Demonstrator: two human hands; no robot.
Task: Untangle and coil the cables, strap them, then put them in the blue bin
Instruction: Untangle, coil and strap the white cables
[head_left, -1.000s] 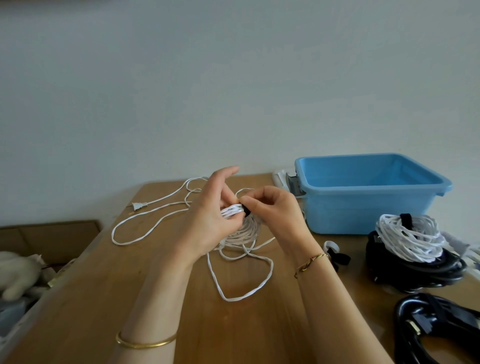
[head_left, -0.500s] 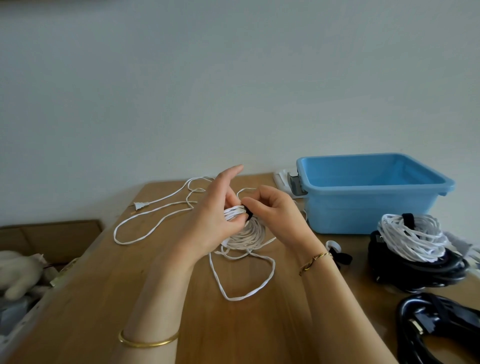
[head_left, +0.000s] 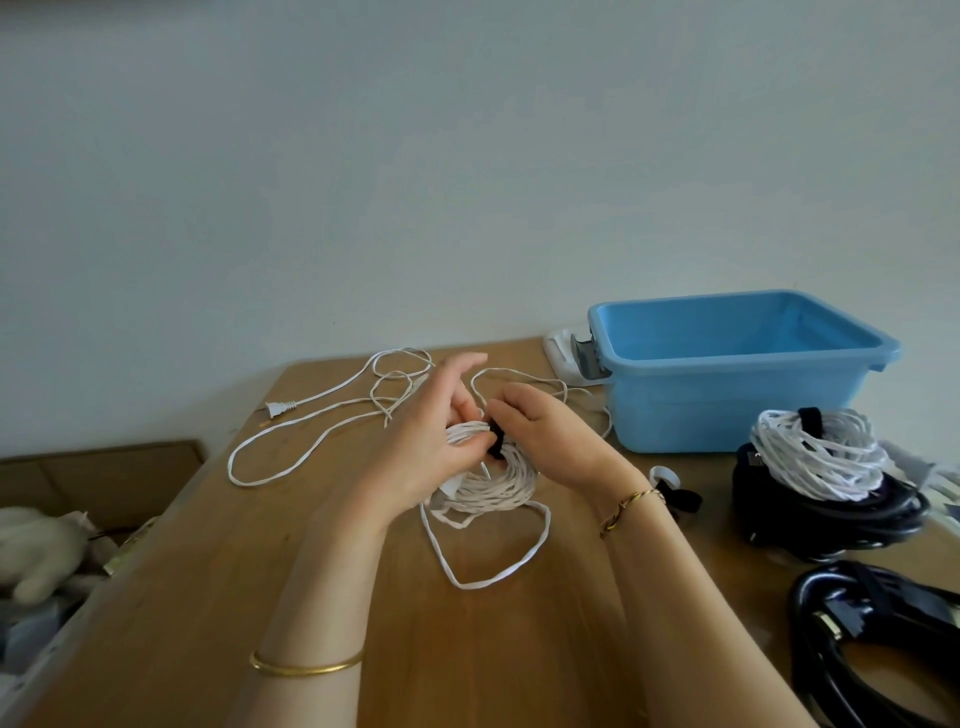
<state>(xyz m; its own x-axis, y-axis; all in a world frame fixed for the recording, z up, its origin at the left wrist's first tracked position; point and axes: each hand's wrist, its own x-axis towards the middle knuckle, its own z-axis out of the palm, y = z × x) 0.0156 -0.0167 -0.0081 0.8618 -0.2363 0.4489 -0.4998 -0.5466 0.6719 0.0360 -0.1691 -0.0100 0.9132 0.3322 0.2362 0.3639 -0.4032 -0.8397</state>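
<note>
Holding the white cable coil (head_left: 498, 486) at the middle of the wooden table (head_left: 208, 597), the left hand (head_left: 421, 447) grips its strands between thumb and fingers, the index finger stretched out. The right hand (head_left: 545, 436) pinches a black strap (head_left: 496, 442) on the coil's upper edge. The loose end of the cable runs to a plug (head_left: 278, 409) at the far left. The blue bin (head_left: 727, 400) stands at the right, apart from both hands. Near it a strapped white coil (head_left: 815, 457) lies on a black cable bundle (head_left: 841, 517).
</note>
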